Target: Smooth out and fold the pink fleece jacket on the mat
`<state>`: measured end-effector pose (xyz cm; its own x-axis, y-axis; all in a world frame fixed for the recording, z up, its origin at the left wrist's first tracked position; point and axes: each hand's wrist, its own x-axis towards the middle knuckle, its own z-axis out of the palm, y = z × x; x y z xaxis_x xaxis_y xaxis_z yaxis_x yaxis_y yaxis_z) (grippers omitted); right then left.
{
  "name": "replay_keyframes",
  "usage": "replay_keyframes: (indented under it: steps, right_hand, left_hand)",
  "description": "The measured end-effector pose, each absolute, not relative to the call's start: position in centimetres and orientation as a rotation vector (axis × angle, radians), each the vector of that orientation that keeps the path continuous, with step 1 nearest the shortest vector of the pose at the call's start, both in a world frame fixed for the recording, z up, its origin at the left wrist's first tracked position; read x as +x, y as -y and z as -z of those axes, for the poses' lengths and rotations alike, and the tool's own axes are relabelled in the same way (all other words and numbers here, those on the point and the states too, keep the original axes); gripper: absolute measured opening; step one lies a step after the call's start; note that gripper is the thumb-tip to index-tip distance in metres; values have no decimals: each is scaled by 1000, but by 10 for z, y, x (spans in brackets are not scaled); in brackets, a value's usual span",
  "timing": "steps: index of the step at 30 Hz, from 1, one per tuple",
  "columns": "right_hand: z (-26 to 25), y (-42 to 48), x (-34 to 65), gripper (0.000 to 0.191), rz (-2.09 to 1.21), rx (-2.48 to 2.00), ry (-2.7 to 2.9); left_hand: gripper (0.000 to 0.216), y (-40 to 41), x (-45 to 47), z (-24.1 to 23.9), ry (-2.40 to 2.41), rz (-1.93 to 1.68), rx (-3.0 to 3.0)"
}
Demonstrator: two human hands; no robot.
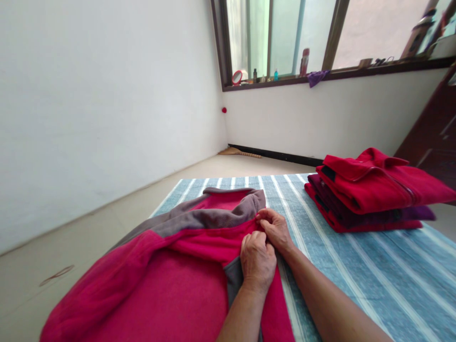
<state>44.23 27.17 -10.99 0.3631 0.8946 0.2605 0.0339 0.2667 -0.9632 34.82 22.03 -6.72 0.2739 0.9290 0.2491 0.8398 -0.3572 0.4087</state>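
A pink-red and grey fleece jacket (192, 280) lies spread on the striped cloth (295, 199), its grey collar end pointing away from me. At the jacket's right edge, my left hand (258, 261) is closed over the pink fabric beside a grey panel. Just beyond it, my right hand (276, 228) pinches the fabric near the grey shoulder part, thumb and fingers together. The two hands touch or nearly touch. Part of the gripped cloth is hidden under my fingers.
A stack of folded red and purple garments (370, 190) sits to the right on the striped cloth. Behind are a white wall (107, 95) and a windowsill (281, 80) with a pink bottle (304, 62) and a purple cloth (317, 78). A broom (237, 152) lies on the floor.
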Motion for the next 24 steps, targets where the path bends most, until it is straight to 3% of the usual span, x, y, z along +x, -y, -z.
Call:
replay_keyframes:
  steps: [7,24]
  right_hand:
    - [111,-272,443,28,-735,-1122,1034]
    - [94,-263,448,18,-745,-1073,870]
  left_hand:
    - [20,-221,348,68,-1645,-677,2342]
    - [16,-221,348,70,-1579,-755,2303]
